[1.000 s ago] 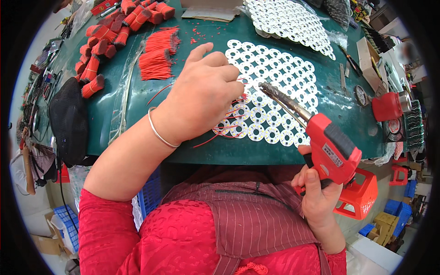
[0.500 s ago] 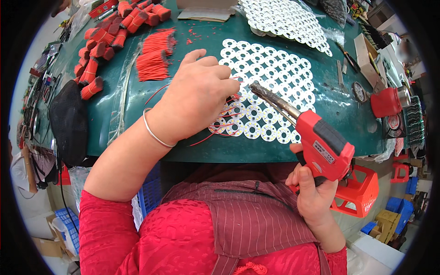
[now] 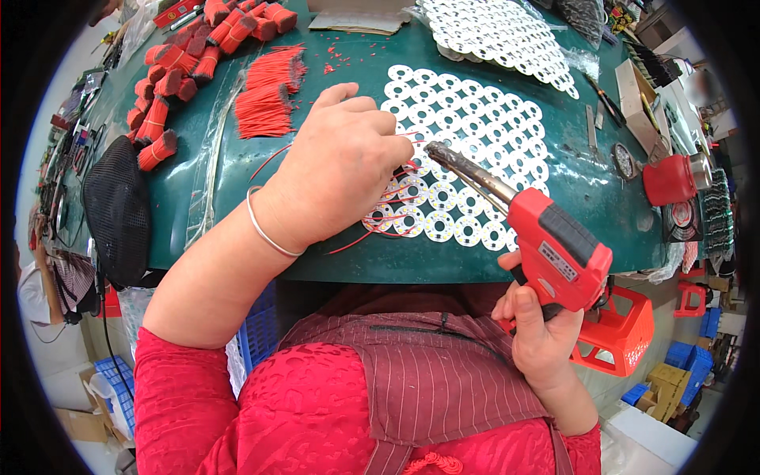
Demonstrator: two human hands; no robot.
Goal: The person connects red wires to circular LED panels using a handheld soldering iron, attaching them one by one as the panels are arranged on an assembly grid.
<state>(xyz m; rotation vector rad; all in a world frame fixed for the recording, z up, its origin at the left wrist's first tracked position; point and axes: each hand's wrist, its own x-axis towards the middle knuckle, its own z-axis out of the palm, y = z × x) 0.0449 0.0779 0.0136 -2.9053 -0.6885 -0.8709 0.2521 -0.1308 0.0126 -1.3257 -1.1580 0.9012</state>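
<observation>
My right hand point(image 3: 545, 340) is wrapped round the grip of a red and black soldering gun point(image 3: 560, 249). The gun's darkened metal tip point(image 3: 447, 156) points up and left, just right of my left fingers. Over the near left part of a panel of round white LED boards point(image 3: 467, 229), my left hand point(image 3: 348, 162) is closed in a pinch. A thin red wire point(image 3: 267, 161) passes out behind it; the fingertips themselves are partly hidden. Several red wires point(image 3: 355, 242) stick out from the boards at the panel's left edge.
Loose red wires point(image 3: 269, 91) lie in a pile beyond my left hand, with bundled red wires point(image 3: 162, 150) farther left. More board panels point(image 3: 499, 39) are stacked at the back. A black mesh cap point(image 3: 119, 210) sits at the left edge; pliers point(image 3: 606, 103) lie far right.
The gun's tip has shifted slightly left and up, closer to my left fingers. My left hand stays almost where it was, still pinched.
</observation>
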